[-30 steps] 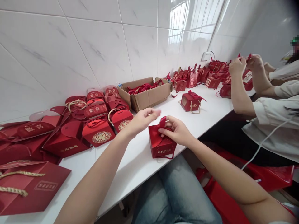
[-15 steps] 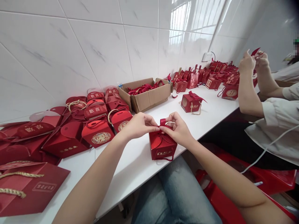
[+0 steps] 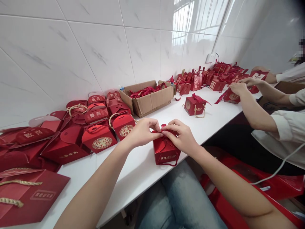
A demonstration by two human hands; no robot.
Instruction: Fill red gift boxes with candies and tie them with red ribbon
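Note:
A small red gift box (image 3: 166,152) with gold lettering stands upright near the table's front edge. Over its top lies a red ribbon (image 3: 163,126), partly hidden by fingers. My left hand (image 3: 145,130) pinches the ribbon from the left side, thumb and forefinger closed together. From the right, my right hand (image 3: 179,135) is closed on the same ribbon, its fingertips almost meeting the left ones. A dark red cord hangs at the box's lower front.
Many red boxes (image 3: 98,140) crowd the left of the white table (image 3: 107,181). A cardboard carton (image 3: 152,103) of red ribbons stands behind my hands. One tied box (image 3: 195,105) sits to the right; a co-worker's hands (image 3: 241,86) handle another box beyond it.
My fingers have drawn closer together over the box, and the upright ribbon loop has become smaller. The co-worker's hands have come down from the air onto a box.

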